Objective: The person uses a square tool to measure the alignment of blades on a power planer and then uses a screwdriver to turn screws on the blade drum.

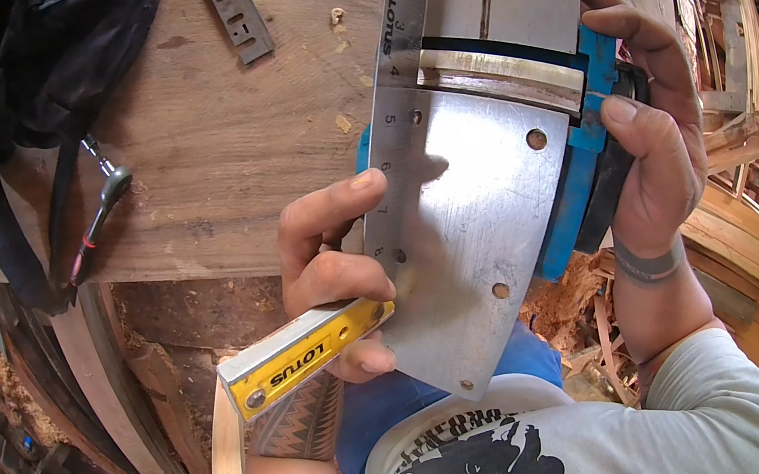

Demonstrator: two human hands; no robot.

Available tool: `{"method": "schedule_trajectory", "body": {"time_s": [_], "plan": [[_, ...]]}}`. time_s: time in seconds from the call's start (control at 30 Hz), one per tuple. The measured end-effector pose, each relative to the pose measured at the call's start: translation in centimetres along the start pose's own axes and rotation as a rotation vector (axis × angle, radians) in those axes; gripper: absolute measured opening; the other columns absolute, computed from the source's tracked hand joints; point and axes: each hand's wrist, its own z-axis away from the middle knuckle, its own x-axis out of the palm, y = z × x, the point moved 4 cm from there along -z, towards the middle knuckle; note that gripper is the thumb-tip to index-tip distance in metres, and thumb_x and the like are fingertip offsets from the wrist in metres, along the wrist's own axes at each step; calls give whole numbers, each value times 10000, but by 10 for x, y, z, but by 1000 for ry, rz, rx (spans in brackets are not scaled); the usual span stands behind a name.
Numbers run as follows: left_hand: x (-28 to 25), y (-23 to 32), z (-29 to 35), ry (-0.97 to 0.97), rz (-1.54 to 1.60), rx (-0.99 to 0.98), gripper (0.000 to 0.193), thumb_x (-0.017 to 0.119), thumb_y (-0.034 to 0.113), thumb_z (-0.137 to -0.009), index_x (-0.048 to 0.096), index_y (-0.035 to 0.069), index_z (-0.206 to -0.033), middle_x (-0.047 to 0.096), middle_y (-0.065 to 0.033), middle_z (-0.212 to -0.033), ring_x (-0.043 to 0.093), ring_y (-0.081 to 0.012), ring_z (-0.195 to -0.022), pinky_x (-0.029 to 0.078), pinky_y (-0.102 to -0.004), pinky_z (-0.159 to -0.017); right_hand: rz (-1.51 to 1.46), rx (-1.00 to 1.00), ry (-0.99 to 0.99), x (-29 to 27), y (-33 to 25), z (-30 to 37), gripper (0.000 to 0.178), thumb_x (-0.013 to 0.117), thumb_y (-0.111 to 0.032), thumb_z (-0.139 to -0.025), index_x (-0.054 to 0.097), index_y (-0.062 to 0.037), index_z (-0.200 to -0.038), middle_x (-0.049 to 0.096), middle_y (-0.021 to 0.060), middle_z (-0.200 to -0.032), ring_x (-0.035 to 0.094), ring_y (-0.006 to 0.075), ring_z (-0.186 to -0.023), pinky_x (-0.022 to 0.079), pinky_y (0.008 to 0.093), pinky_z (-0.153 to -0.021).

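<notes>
Left hand [334, 265] clamped on yellow-handled try square [309, 356], steel blade [398, 81] laid flat along planer sole [486, 208] | right hand [652, 138] closed around blue electric planer [585, 191], upturned over wooden bench [209, 135] | hands apart.

Head-worn fisheye view, aimed steeply downward

The scene is viewed from the person's head, close above the hands; the wooden tabletop [209, 135] is seen ahead, and straight edges are bent toward the rim.
</notes>
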Motion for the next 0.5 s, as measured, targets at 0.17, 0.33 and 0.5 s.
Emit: {"method": "schedule_trajectory", "body": {"time_s": [0.17, 0.33, 0.5], "plan": [[-5, 2, 8, -43, -71, -125, 576, 577, 742, -933, 583, 166, -909, 393, -167, -1521, 475, -357, -1394, 497, -445, -1067, 27, -10, -4, 0, -2, -1, 609, 546, -215, -812, 539, 58, -1357, 497, 285, -1501, 532, 305, -1371, 395, 423, -1189], [-5, 6, 8, -35, -127, -138, 592, 565, 762, -926, 575, 170, -900, 404, -165, -1512, 478, -332, -1389, 473, -450, -1092, 19, 11, 19, 3, -3, -1, 592, 531, -212, -822, 544, 54, -1351, 513, 273, -1489, 535, 297, -1364, 391, 412, -1192], [-5, 8, 5, -24, -175, -146, 614, 532, 783, -924, 558, 171, -885, 416, -168, -1502, 463, -318, -1398, 439, -452, -1124, 21, 14, 28, 3, -3, -2, 581, 524, -205, -827, 550, 52, -1348, 518, 277, -1482, 540, 295, -1364, 405, 417, -1184]]}}
